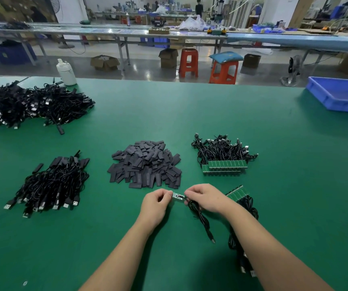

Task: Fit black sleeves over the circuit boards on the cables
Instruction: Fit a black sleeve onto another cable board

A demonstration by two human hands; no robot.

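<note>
A small green circuit board [177,196] on a black cable [200,217] is held between both hands just above the green table. My left hand [156,201] pinches its left end and my right hand [205,197] pinches the cable end. The cable hangs down to a plug [212,239]. A heap of flat black sleeves [146,163] lies just beyond the hands. No sleeve shows on the held board.
A bundle of bare boards on cables [224,162] lies right of the sleeves, and a smaller strip of boards [237,193] sits by my right wrist. Sleeved cables [53,183] lie at left, a bigger heap [28,106] at far left. A blue bin [341,94] stands far right.
</note>
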